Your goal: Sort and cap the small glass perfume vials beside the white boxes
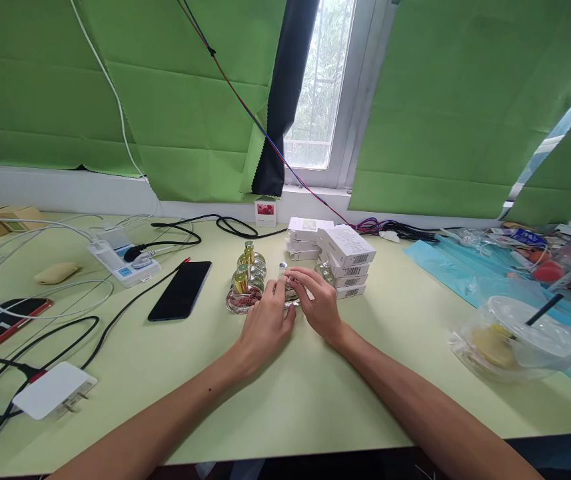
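Observation:
My left hand (268, 327) rests low over the table, its fingers closed around a small clear glass bottle (292, 297), which is mostly hidden behind the fingers. From the other side my right hand (319, 303) bends over the same bottle, thumb and fingertips pinched together at its top. A silvery neck (282, 267) shows just beyond the fingertips. Left of the hands, several glass bottles with gold tops (242, 283) stand in a row. More glass (325, 272) is partly visible behind my right hand, beside stacked white boxes (348, 247).
A black phone (180, 291) and a white power strip (130, 263) with cables lie to the left. A white charger (55, 390) is nearer the front left. On the right sit a lidded plastic cup (525, 333) in a bag and blue sheeting (445, 267).

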`<state>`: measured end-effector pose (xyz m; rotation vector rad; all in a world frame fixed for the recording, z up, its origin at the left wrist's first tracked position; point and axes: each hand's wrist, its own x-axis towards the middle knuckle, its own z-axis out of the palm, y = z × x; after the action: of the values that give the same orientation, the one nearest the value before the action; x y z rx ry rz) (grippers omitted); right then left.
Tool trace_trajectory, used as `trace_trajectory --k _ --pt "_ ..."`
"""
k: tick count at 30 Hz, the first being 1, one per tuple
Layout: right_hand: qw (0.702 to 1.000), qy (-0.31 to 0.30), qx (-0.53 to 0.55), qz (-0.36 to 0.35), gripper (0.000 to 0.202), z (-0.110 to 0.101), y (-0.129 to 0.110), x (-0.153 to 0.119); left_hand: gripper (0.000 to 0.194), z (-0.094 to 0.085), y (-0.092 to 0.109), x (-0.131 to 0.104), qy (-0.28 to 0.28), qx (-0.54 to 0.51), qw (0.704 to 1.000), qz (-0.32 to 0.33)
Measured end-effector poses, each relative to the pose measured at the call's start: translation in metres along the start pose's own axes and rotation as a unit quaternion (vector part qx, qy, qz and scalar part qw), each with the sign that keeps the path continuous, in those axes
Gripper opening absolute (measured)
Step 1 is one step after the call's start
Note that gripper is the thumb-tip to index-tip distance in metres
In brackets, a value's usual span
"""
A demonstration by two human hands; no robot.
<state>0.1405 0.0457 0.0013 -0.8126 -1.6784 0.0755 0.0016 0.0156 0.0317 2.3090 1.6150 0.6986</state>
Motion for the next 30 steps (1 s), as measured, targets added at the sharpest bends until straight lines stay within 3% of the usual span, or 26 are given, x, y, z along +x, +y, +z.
trace_trajectory --k 10,30 --pt "0.999 0.006 0.008 -0.034 0.023 0.0006 0.0 -0.0024 0.04 0.0023 -0.0031 0.0004 0.004 -0.009 1.0 -0.001" --pt "1.0 -0.015 0.001 -0.011 0.032 0.0042 0.007 -0.0052 0.04 0.0065 -0.006 0.0012 0.004 0.019 1.0 0.011"
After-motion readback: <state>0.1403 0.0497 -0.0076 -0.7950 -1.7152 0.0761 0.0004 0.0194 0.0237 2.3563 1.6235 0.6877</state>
